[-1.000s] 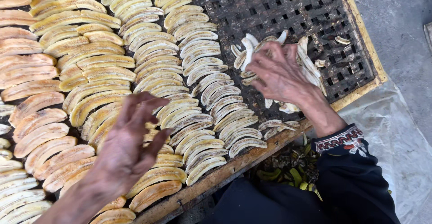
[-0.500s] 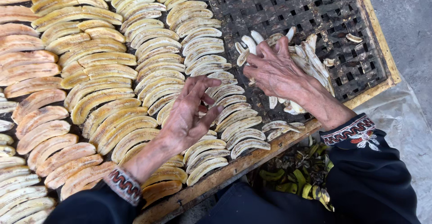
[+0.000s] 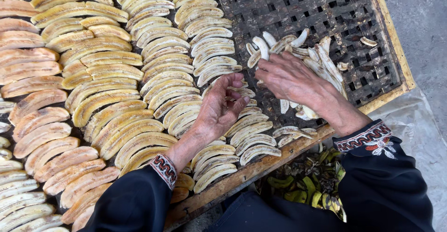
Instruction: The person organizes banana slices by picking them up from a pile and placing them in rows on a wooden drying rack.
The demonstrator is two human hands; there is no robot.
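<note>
Rows of sliced peeled bananas [image 3: 116, 97] cover a dark woven drying rack [image 3: 326, 8] with a wooden frame. My left hand [image 3: 221, 108] hovers over the slices near the rack's middle, fingers curled and pinching at a slice beside the right hand. My right hand [image 3: 293, 78] rests on a loose pile of pale banana slices [image 3: 316, 57], fingers pressed among them. Both sleeves are dark with embroidered cuffs.
The rack's right part shows bare mesh [image 3: 298, 3] with a few stray pieces. Its wooden edge [image 3: 260, 169] runs diagonally in front of me. Green and yellow banana peels [image 3: 307, 185] lie below the edge. Grey ground [image 3: 419, 22] lies to the right.
My left hand has moved from the lower left rows up and right, to just beside my right hand. The right hand has stayed on the pile of slices.
</note>
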